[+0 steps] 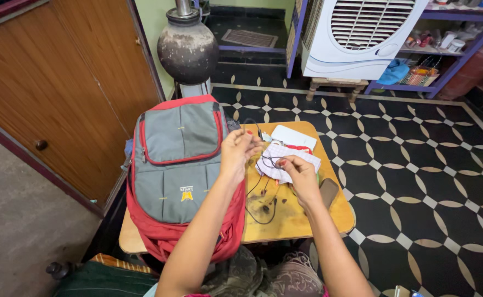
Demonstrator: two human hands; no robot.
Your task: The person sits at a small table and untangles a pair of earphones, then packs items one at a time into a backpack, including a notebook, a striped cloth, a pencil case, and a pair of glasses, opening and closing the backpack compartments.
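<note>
Both hands mid-untangle on the black earphone cable (261, 190): left hand (237, 151) pinches the upper strand, right hand (299, 173) pinches near the checked cloth (285, 162). Cable hangs looped over the table (302, 217), not coiled. Grey-red backpack (178, 165) beside, zipped.

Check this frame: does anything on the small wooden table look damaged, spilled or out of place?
Yes: the wooden table has dark, scorch-like stains under the black cable both hands hold. Nothing looks spilled.
</note>
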